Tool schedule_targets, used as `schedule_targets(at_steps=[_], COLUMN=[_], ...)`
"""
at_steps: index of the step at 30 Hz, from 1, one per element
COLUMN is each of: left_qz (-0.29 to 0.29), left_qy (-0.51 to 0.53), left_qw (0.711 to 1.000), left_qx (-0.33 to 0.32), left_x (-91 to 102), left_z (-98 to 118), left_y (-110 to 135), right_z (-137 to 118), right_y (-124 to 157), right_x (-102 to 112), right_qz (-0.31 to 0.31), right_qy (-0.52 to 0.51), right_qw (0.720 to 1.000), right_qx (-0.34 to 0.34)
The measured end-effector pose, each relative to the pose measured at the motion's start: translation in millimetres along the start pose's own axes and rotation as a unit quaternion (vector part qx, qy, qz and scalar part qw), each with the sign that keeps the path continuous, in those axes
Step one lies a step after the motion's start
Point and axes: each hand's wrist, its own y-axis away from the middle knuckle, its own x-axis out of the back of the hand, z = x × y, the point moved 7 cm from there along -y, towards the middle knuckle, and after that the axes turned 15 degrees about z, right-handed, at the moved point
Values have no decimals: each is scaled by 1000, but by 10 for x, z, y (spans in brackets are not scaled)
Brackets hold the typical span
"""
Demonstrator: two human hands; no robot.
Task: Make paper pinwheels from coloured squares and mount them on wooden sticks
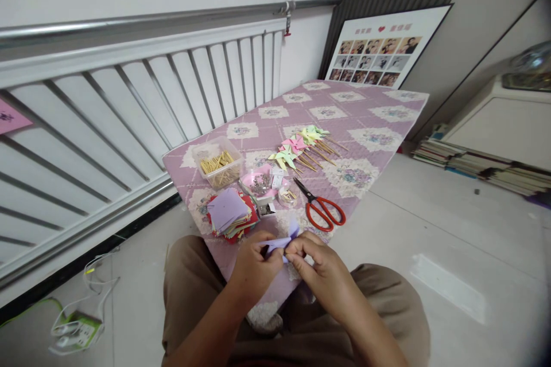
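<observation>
My left hand (253, 266) and my right hand (321, 266) meet over my lap, both pinching a small lilac paper piece (282, 241) whose folded tip sticks up between them. Just beyond the hands lies a stack of coloured paper squares (230, 215), lilac on top. Red-handled scissors (321, 206) lie to the right of the stack. A row of finished paper pinwheels on sticks (301, 146) lies further back on the mat.
A purple quilted mat (370, 120) covers the low table. On it stand a clear box of wooden sticks (217, 166), a pink dish of small pins (258, 183) and a small round tub (287, 195). Books (473, 163) are stacked on the floor at right, cables (81, 321) at left.
</observation>
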Motion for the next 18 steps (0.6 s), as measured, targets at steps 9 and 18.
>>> schedule_targets(at_steps=[9, 18], left_qz=[34, 50], left_qy=[-28, -37], left_qw=[997, 996], left_qx=[-57, -56], left_x=[39, 59], left_z=[78, 49], left_y=[5, -7], right_z=[109, 210], right_y=[21, 31], right_x=[-14, 21], right_qz=[37, 132], right_qy=[-16, 13], right_qw=[996, 989], right_qx=[-76, -71])
